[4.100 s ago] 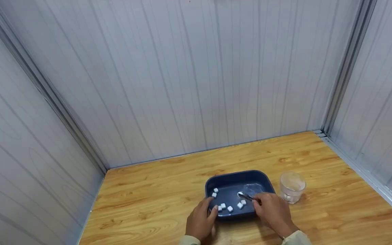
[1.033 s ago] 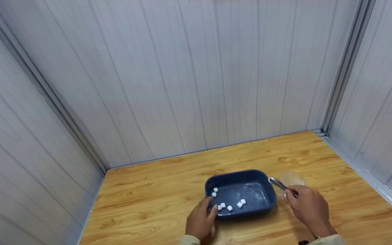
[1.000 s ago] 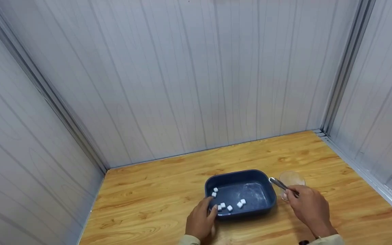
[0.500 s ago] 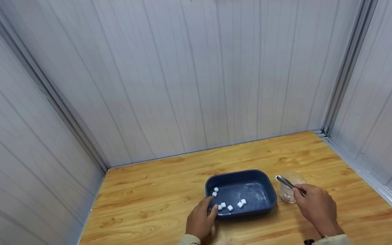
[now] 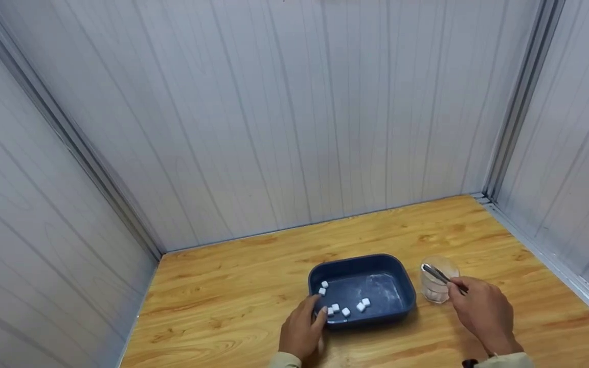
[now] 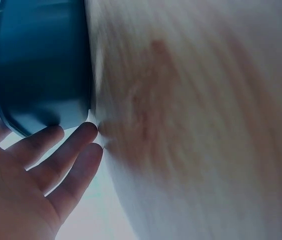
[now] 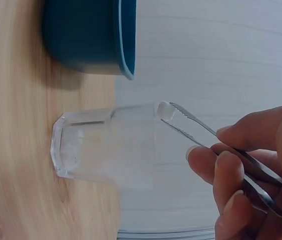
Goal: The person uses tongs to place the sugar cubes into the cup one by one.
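My right hand (image 5: pixel 483 309) pinches metal tweezers (image 7: pixel 195 119), whose serrated tips hold a small white cube (image 7: pixel 165 110). In the right wrist view that cube is at the mouth of a clear glass (image 7: pixel 106 145), which stands upright on the table. At the corner of a dark blue tray (image 5: pixel 361 261), my left hand (image 5: pixel 300 329) grips the rim, thumb over the edge. Its other fingers (image 6: pixel 76 170) lie against the outer wall in the left wrist view. Several white cubes (image 5: pixel 345 312) lie inside the tray along its left and front sides.
The wooden table (image 5: pixel 223 286) meets a pale panelled wall (image 5: pixel 274 128) at the back. Side walls rise at left and right. The glass stands just right of the tray, with a narrow gap between them.
My right hand has lifted a cube from the tray with the tweezers and carried it right, to over the glass. The left hand and the tray have stayed in place.
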`<state>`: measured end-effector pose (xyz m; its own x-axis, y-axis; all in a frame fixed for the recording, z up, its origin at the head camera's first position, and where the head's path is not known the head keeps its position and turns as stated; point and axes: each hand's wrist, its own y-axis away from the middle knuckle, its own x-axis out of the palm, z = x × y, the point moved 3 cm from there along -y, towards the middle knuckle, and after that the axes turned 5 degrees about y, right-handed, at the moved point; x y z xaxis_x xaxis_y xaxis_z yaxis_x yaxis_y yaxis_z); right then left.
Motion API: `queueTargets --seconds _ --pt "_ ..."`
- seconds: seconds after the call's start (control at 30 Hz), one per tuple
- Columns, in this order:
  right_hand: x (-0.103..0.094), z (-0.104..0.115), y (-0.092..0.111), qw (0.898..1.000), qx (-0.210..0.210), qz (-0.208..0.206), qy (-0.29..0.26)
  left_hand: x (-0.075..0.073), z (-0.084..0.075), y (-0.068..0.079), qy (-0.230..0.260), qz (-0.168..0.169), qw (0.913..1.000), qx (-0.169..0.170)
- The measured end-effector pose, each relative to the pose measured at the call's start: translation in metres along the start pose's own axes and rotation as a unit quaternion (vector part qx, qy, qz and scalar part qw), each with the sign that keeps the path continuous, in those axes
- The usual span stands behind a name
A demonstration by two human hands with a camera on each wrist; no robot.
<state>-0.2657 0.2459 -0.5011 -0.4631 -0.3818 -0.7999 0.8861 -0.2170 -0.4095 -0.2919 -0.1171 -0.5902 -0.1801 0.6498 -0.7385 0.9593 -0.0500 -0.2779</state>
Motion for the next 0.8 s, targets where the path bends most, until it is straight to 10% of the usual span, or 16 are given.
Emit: queueTargets --seconds 0.8 --pt "0.011 -0.013 -0.018 0.99 0.02 0.137 0.022 0.0 0.0 -0.004 0.022 0.052 0.9969 -0.055"
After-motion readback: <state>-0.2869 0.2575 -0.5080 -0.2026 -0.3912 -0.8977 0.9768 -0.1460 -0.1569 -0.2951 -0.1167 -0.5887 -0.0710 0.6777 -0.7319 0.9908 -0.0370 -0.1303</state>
